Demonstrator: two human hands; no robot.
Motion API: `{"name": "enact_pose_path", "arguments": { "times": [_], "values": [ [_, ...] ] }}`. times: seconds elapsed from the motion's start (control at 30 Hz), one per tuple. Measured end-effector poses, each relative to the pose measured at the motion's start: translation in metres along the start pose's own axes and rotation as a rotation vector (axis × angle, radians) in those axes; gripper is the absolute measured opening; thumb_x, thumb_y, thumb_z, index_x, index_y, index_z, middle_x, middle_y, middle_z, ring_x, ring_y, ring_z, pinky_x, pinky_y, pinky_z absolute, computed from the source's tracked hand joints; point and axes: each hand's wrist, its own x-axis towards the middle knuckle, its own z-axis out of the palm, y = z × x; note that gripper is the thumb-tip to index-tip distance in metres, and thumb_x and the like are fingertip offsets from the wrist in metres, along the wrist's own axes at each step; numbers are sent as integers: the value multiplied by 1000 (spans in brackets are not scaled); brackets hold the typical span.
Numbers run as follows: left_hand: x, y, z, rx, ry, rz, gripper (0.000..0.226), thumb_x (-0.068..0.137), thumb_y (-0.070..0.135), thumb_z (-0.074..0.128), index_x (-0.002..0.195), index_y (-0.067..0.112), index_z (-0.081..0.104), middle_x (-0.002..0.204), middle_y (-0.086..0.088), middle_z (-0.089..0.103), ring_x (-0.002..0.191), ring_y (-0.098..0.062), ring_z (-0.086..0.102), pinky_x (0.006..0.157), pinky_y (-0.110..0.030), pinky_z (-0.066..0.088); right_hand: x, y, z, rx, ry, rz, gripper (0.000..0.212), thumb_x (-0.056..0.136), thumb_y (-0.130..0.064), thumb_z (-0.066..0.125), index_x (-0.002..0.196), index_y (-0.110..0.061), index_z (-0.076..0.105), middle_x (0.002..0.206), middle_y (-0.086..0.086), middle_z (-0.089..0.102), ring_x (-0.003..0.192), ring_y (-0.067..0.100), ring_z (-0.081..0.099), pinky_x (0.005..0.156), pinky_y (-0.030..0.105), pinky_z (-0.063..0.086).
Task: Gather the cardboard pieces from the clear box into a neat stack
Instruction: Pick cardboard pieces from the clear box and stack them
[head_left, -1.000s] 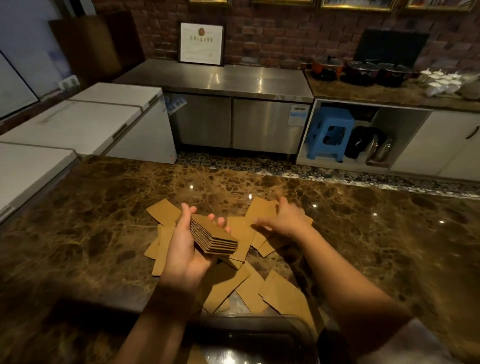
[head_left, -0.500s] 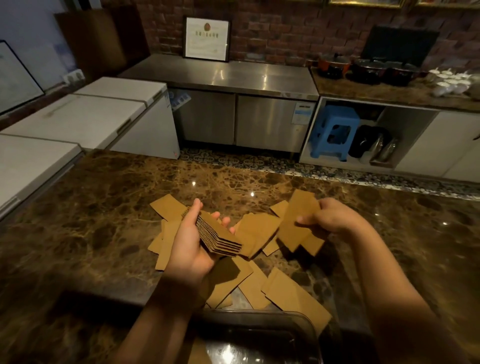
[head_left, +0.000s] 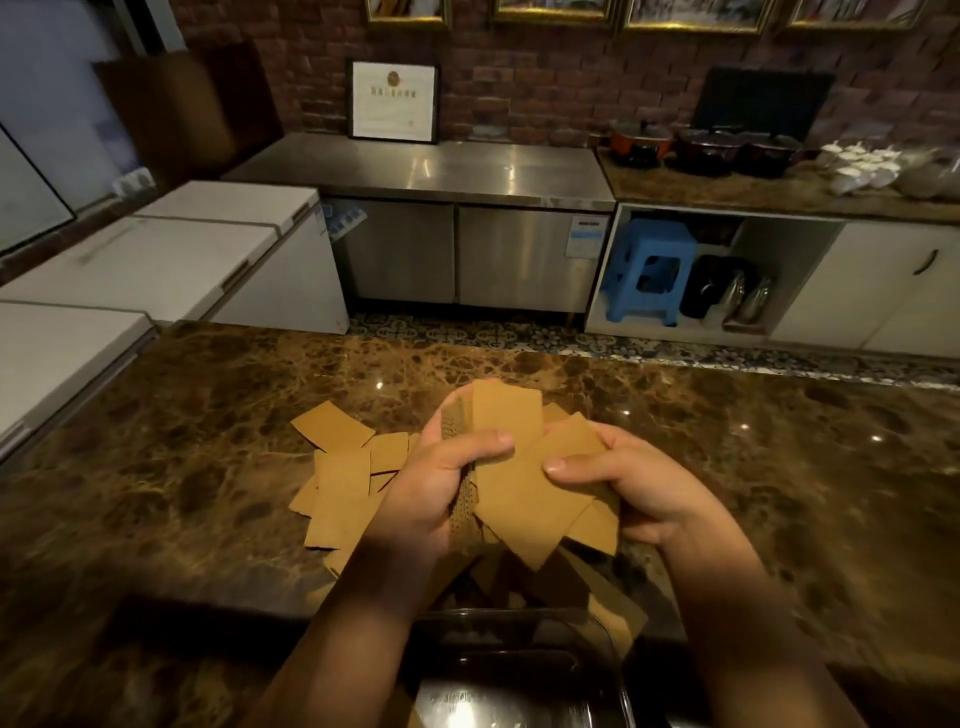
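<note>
The left hand (head_left: 441, 483) is closed around a stack (head_left: 465, 457) of cardboard pieces held on edge above the table (head_left: 208, 467), thumb across the front card and the fluted edges showing between the fingers. The right hand (head_left: 623, 483) pinches a loose piece (head_left: 535, 493), thumb on top, and brings it against the face of the stack; this piece sits turned at an angle to the cards behind it, its corners jutting out below and to the right. To do this step well, the right hand should twist the piece until its edges run parallel with the stack, then slide it flat against the front card while the left thumb lifts just enough to let it under and clamps down again. A tap of the stack's lower edge on the table would likely square up any strays. The risk is the left hand's grip loosening so the cards fan out or slip. More pieces (head_left: 343, 488) lie scattered and overlapping on the table to the left of the hands and beneath them, and the clear box (head_left: 597, 660) sits at the near edge, so, by my judgement, a good share of the gathering is still ahead.
</note>
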Motion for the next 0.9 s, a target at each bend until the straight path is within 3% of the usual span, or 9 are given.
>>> {"name": "enact_pose_path", "arguments": {
  "times": [0.07,0.23,0.37,0.5,0.6,0.7,0.8,0.9],
  "values": [
    [1,1,-2,-52,23,21,61,71,2,71,126,28,65,130,-27,63,113,-46,65,82,-59,57,1,0,3,32,5,-25,47,71,-2,74,117,-5,68,108,17,74,99,31,72,77,40,61],
    [-1,11,-18,-169,104,113,62,61,22,83,120,40,70,118,-9,74,101,-31,73,78,-51,57,-8,1,-11,272,36,-48,37,67,3,74,104,3,72,100,22,75,88,32,76,68,40,64],
    [-1,11,-16,-165,71,132,63,62,25,84,121,42,69,117,-7,75,102,-30,73,78,-51,57,-7,12,-7,587,-17,-102,40,66,-1,76,106,2,76,109,26,73,95,37,75,85,53,59],
    [0,4,-6,-17,134,154,50,77,11,77,119,38,69,109,-8,77,96,-30,75,70,-46,61,-7,14,14,338,98,-98,51,64,-9,85,113,-6,72,112,21,74,100,34,74,81,50,62],
    [0,1,-3,242,345,244,45,84,9,76,111,43,68,115,-8,72,91,-23,76,67,-41,63,-7,10,20,78,323,-227,29,75,-8,79,103,-10,71,97,11,79,87,23,77,66,34,63],
    [-3,-2,-1,331,338,318,43,80,28,82,113,50,64,123,-5,68,99,-23,73,76,-42,63,-8,9,25,-193,459,-346,15,85,-14,77,98,-19,71,91,-2,80,82,17,77,67,33,62],
    [-4,0,0,219,238,249,64,61,49,89,120,50,63,119,-5,72,98,-28,74,69,-40,62,-9,7,31,-14,304,-273,20,84,-11,75,104,-11,71,96,9,80,87,25,77,66,33,61],
    [-5,-1,-5,41,122,98,78,59,51,92,130,44,60,120,-8,74,107,-33,71,78,-50,60,-7,5,31,209,181,-112,40,76,-8,75,116,-4,68,108,19,76,95,31,75,70,40,64]
  ]
}}
